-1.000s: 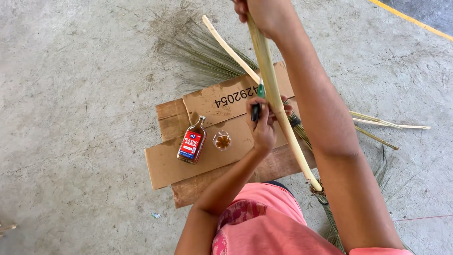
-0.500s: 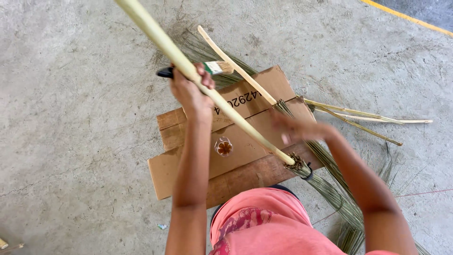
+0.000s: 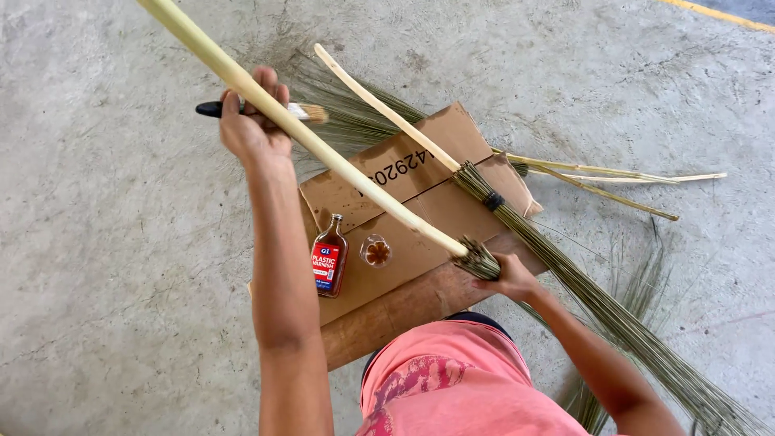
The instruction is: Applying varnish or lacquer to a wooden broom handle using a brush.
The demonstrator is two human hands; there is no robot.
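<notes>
My left hand (image 3: 252, 121) is raised and grips a paintbrush (image 3: 266, 110) with a black handle, its bristles against a long pale broom stick (image 3: 323, 153). That stick runs from the upper left down to a bound bundle of green straws, where my right hand (image 3: 510, 278) holds it. A second broom (image 3: 484, 190) with a pale stick lies on the flattened cardboard (image 3: 420, 202). On the cardboard lie a small bottle of brown liquid (image 3: 328, 257) with a red label and a small round cup (image 3: 376, 252) of brown liquid.
Loose thin sticks (image 3: 613, 173) and green straws lie on the concrete floor (image 3: 105, 242) to the right and behind the cardboard. A wooden board (image 3: 404, 311) sits under the cardboard's near edge. A yellow line (image 3: 718, 14) crosses the top right corner.
The stick went from nearly upright to slanting up to the left. My left hand rose with the brush to the stick; my right hand came down to the straw bundle's binding.
</notes>
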